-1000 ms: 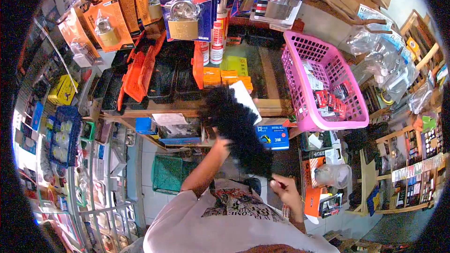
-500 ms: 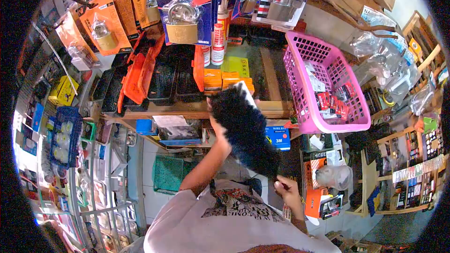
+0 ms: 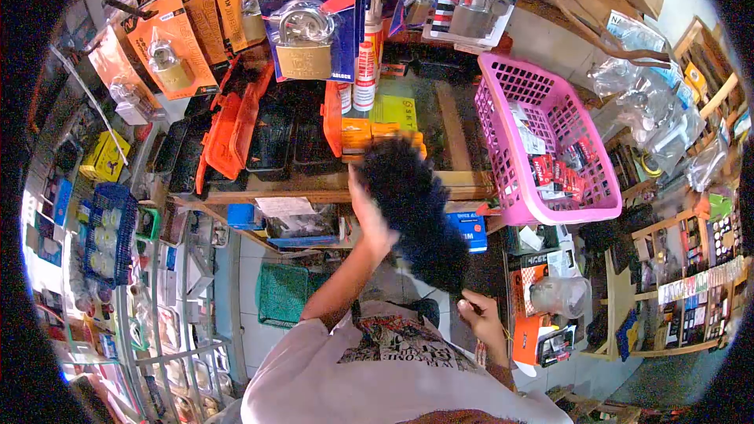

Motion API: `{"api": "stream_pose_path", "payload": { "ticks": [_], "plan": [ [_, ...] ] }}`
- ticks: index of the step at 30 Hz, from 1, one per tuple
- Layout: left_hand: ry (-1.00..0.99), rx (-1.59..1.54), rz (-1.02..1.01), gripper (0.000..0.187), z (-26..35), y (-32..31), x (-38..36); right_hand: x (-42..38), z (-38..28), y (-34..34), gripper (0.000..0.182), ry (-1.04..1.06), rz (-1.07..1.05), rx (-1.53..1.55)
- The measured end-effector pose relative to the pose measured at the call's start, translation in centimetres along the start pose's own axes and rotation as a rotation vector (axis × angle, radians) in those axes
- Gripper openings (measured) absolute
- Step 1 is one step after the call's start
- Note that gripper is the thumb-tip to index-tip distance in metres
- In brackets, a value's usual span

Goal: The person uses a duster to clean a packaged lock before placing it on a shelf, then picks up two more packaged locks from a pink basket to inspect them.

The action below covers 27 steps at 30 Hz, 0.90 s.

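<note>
A black fluffy duster [image 3: 416, 220] stretches from the front of the wooden shelf down toward my body. Its lower end meets my right hand [image 3: 483, 318], which is closed around the handle. My left hand [image 3: 371, 216] is raised beside the upper part of the duster, at the shelf edge. The duster covers its fingers and the hand is blurred, so whether it holds something is hidden. Just beyond the duster's tip sit small orange boxes [image 3: 357, 135], with a yellow-green box [image 3: 395, 111] behind them.
A pink basket [image 3: 609, 208] with red packets stands on the shelf at right. Orange and black cases [image 3: 228, 141] lie at left. Packaged padlocks [image 3: 305, 51] hang overhead, near a white-and-red tube [image 3: 364, 78]. A blue box [image 3: 470, 234] and green basket [image 3: 281, 294] are lower down.
The duster's upper end has shifted over a white object that showed beside it earlier, hiding it. My left hand has moved slightly; my right hand stays on the handle.
</note>
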State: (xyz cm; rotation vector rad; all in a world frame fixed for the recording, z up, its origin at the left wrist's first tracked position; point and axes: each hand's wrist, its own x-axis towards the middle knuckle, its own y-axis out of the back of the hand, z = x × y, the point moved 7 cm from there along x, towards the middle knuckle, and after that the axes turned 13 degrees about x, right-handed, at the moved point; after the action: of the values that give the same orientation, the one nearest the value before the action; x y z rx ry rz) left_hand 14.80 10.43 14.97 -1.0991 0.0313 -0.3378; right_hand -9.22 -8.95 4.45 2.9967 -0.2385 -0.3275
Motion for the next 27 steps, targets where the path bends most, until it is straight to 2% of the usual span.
{"api": "stream_pose_path", "payload": {
  "ticks": [1,3,5,6,8,9,10,11,12,13,14,17,20,24,27],
  "plan": [
    [0.059,-0.114,-0.014,0.068,-0.8,0.7,-0.1,0.1,1.1,0.0,0.037,-0.008,-0.029,-0.017],
    [-0.026,0.471,0.001,0.065,-2.8,5.3,0.8,0.5,0.8,0.0,0.037,-0.010,-0.070,-0.014],
    [-0.136,0.874,0.066,0.063,-2.3,6.1,1.2,1.5,-1.9,0.1,0.035,-0.003,-0.092,0.031],
    [-0.091,0.578,0.102,0.062,-0.5,3.4,0.7,2.6,-0.6,1.2,0.033,0.058,-0.120,0.031],
    [0.000,-0.017,0.176,0.061,1.7,-0.6,-0.4,4.3,-2.7,2.0,0.028,0.173,-0.016,-0.014],
    [-0.027,-0.159,-0.207,0.058,2.2,-0.4,-0.1,5.2,-3.3,1.7,0.027,0.113,-0.034,0.193],
    [-0.019,0.075,0.082,0.062,0.6,3.2,-0.2,6.3,-4.2,1.2,0.025,0.055,-0.053,0.400],
    [0.008,0.103,0.078,0.064,1.1,1.4,-0.7,7.3,-5.7,0.4,0.021,0.072,-0.079,0.456],
    [0.035,0.132,0.075,0.066,1.3,0.4,-1.0,8.6,-5.2,0.4,0.033,-0.065,-0.117,0.446],
    [0.035,0.131,0.070,0.067,1.2,0.5,-1.1,9.6,-5.7,0.2,0.042,-0.035,-0.075,0.397],
    [0.033,0.131,0.065,0.068,1.1,0.7,-1.1,10.4,-6.5,-0.6,0.051,-0.005,-0.035,0.348],
    [0.023,0.138,0.084,0.069,1.4,1.3,-1.5,11.9,-10.3,-3.4,0.066,0.260,-0.083,0.438],
    [0.030,0.138,0.107,0.070,2.3,2.3,-1.5,13.2,-10.2,-4.2,0.064,0.231,-0.083,0.618],
    [0.030,0.179,0.134,0.070,3.4,3.2,-1.7,14.0,-9.5,-3.4,0.063,0.159,-0.049,0.673],
    [0.025,0.207,0.135,0.069,3.8,3.3,-1.8,12.8,-11.3,-2.8,0.066,0.394,0.041,0.119]
  ]
}}
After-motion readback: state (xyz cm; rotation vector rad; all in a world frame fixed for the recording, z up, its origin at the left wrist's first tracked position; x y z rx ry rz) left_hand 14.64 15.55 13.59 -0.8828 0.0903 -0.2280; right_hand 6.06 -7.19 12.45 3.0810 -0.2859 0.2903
